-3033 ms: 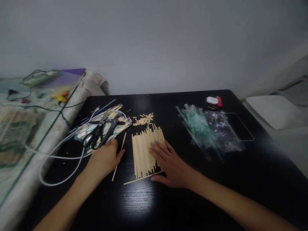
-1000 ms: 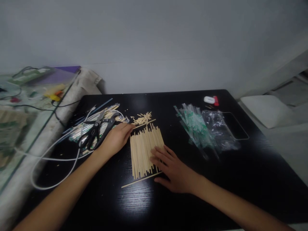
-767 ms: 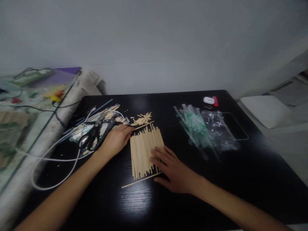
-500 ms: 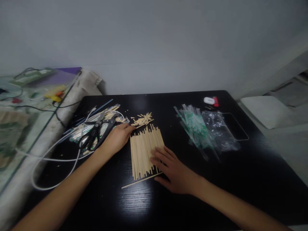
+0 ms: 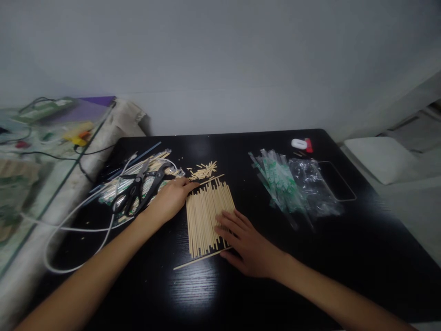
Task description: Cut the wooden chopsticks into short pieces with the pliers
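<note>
A row of thin wooden sticks (image 5: 203, 220) lies side by side on the black table, like a mat. At its far left corner my left hand (image 5: 174, 195) pinches one loose stick (image 5: 217, 176), which lies crosswise along the far ends. My right hand (image 5: 246, 243) rests flat on the right side of the row, fingers spread. Another crosswise stick (image 5: 193, 263) lies along the near ends, its right end by my right thumb. Beyond the row sits a small heap of short cut stick pieces (image 5: 204, 170).
Black scissors (image 5: 136, 188) and pliers-like cutters (image 5: 153, 184) lie left on wrapped sticks, with a white cable (image 5: 48, 248) looping nearby. On the right are clear-green plastic wrappers (image 5: 280, 179), a clear bag (image 5: 312, 184), a phone-shaped outline (image 5: 337, 181) and a white case (image 5: 299, 144).
My left hand has moved slightly right and nearer with its stick, which now lies closer against the far ends of the row. The right hand stays in place.
</note>
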`<state>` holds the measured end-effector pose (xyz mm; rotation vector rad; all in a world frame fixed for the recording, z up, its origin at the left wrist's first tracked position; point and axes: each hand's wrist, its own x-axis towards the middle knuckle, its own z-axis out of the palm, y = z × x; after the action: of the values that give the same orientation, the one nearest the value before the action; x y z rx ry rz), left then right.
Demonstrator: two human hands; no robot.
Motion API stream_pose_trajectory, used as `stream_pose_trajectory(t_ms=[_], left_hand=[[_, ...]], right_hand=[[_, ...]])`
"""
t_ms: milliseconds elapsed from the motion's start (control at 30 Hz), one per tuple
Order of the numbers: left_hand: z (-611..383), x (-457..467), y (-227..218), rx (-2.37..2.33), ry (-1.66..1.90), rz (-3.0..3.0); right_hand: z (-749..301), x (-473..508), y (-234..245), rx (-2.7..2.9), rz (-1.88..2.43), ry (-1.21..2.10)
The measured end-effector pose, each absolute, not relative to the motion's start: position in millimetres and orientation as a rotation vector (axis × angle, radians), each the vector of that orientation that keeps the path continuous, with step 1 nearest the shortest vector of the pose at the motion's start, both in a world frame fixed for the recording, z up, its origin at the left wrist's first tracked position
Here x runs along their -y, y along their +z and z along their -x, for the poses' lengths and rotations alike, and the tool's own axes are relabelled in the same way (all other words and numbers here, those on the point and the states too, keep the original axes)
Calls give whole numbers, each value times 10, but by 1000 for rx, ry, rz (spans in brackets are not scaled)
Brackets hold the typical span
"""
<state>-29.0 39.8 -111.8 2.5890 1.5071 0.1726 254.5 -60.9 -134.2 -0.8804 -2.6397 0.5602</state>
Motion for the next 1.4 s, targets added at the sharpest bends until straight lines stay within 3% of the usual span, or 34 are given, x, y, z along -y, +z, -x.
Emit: stream_pose_trajectory(t_ms=[1400], left_hand=[[263, -580, -1169, -1435, 244, -2550]], right_hand=[[-2538, 620, -1358, 2625, 924, 542]])
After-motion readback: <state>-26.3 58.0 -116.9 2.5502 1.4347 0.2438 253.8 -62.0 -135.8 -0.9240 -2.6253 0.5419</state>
